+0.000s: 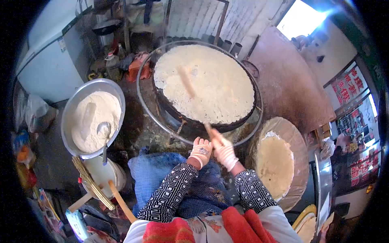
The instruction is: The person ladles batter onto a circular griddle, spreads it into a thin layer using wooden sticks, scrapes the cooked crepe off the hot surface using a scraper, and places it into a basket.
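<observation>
A big round griddle point(162, 101) stands before me with a pale sheet of batter point(219, 85) over its surface. My right hand point(224, 152), in a whitish glove, is closed round the wooden handle point(208, 128) of a batter spreader. The spreader's flat blade point(185, 82) is blurred and lies over the batter, left of its middle. Close beside the right hand, at the griddle's near side, is my left hand point(201, 151), also gloved. Its fingers are curled closed, and what they may hold is hidden.
A metal ring point(142, 96) surrounds the griddle. At left a steel basin point(68, 121) holds flour with a ladle point(104, 131); below it are a white bucket point(117, 172) and a straw brush point(91, 182). At right, flatbreads point(275, 162) lie on a round covered stand point(299, 178).
</observation>
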Tool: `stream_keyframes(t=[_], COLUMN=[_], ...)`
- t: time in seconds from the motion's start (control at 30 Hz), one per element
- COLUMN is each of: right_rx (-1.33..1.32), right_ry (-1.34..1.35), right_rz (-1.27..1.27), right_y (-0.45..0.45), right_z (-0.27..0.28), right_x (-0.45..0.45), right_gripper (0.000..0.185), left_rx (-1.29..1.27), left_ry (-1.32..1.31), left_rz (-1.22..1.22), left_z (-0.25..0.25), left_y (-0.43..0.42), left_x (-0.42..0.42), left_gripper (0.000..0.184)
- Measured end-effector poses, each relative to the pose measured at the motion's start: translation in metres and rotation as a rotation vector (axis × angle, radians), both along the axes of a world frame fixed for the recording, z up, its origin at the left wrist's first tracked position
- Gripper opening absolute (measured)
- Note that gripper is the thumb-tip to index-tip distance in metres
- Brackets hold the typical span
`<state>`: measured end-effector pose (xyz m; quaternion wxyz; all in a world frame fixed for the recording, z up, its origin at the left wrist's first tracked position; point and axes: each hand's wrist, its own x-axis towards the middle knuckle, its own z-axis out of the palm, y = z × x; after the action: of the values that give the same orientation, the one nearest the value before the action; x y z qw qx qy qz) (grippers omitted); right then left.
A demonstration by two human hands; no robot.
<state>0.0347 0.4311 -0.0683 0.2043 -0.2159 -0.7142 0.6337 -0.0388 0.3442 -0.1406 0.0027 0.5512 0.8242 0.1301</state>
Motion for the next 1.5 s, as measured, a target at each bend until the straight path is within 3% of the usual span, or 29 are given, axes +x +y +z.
stream_keyframes(t=[0.03,0.1,0.13,0.23,0.33,0.4,0.47,0.5,0.53,0.57,0.63,0.67,0.8,0.87,0.9,1.0,1.07,1.1,1.17,1.27,1.37,1.4,1.43,1.47,1.5], right_rx=[0.108,0.578,0.928,1.254,1.246,1.271,1.123,1.161,1.206,1.198,1.141,1.195,1.176,1.091,1.133,0.899,0.435,0.309,0.208,0.215,0.056,0.077,0.073,0.372,0.597], right_ry=[0.03,-0.449,-0.872,-0.877,-0.971,-0.884,-0.645,-0.802,-0.776,-0.83,-0.893,-0.89,-0.885,-0.953,-0.989,-0.551,-0.222,-0.031,0.081,-0.039,-0.116,-0.03,-0.14,-0.171,-0.45], right_rz=[-0.042,-0.085,-0.038,0.02,-0.09,-0.15,-0.085,0.055,0.182,0.172,0.077,0.038,-0.09,-0.129,-0.194,-0.261,-0.247,-0.245,-0.223,-0.177,0.01,0.111,0.096,0.123,0.164], right_y=[0.009,0.049,0.06,0.116,0.141,0.137,0.098,0.068,0.052,0.055,0.077,0.09,0.128,0.147,0.159,0.181,0.151,0.128,0.078,0.02,-0.026,-0.034,-0.047,-0.044,-0.043], right_z=[0.016,0.006,0.018,-0.008,0.014,0.022,0.032,0.048,0.043,0.025,-0.003,-0.012,-0.006,0.003,-0.006,-0.06,-0.068,-0.077,-0.07,-0.063,-0.027,-0.023,0.001,0.006,0.041], right_x=[0.004,0.019,0.027,0.045,0.028,0.023,0.025,0.02,0.023,0.03,0.032,0.033,0.029,0.025,0.023,0.026,0.031,0.029,0.033,0.015,-0.028,-0.041,-0.044,-0.035,-0.026], right_gripper=[0.04,0.048,0.053,0.064,0.059,0.054,0.052,0.056,0.059,0.06,0.061,0.066,0.054,0.055,0.051,0.045,0.04,0.04,0.041,0.042,0.04,0.039,0.038,0.044,0.049], left_rx=[-0.026,0.014,0.009,0.037,0.031,0.052,0.064,0.075,0.056,0.078,0.124,0.106,0.032,-0.06,-0.06,-0.113,-0.113,-0.124,-0.116,-0.189,-0.306,-0.34,-0.293,-0.251,-0.278], left_ry=[-0.027,-0.007,-0.01,0.02,0.024,0.052,0.076,0.091,0.094,0.083,0.093,0.085,0.086,0.089,0.085,0.096,0.117,0.121,0.171,0.206,0.247,0.176,0.273,0.361,0.3], left_rz=[-0.002,-0.013,-0.014,-0.005,-0.019,-0.019,-0.016,-0.011,0.007,0.01,0.022,0.051,0.144,0.19,0.209,0.242,0.241,0.25,0.263,0.279,0.365,0.41,0.471,0.525,0.57], left_z=[0.012,0.013,0.013,0.015,0.014,0.013,0.014,0.011,0.012,0.01,0.012,0.016,0.027,0.021,0.019,0.019,0.025,0.026,0.02,0.034,0.038,0.04,0.048,0.053,0.07], left_y=[0.0,-0.004,-0.008,-0.009,-0.016,-0.021,-0.029,-0.032,-0.034,-0.038,-0.045,-0.05,-0.052,-0.052,-0.052,-0.053,-0.056,-0.057,-0.061,-0.075,-0.089,-0.093,-0.1,-0.107,-0.108], left_x=[-0.001,-0.002,-0.002,-0.008,-0.016,-0.025,-0.031,-0.036,-0.04,-0.043,-0.055,-0.055,-0.068,-0.075,-0.079,-0.088,-0.092,-0.096,-0.105,-0.127,-0.158,-0.172,-0.173,-0.169,-0.155], left_gripper=[0.029,0.021,0.021,0.021,0.021,0.021,0.02,0.018,0.018,0.019,0.024,0.017,0.014,0.029,0.018,0.013,0.016,0.016,0.016,0.016,0.022,0.029,0.032,0.039,0.062])
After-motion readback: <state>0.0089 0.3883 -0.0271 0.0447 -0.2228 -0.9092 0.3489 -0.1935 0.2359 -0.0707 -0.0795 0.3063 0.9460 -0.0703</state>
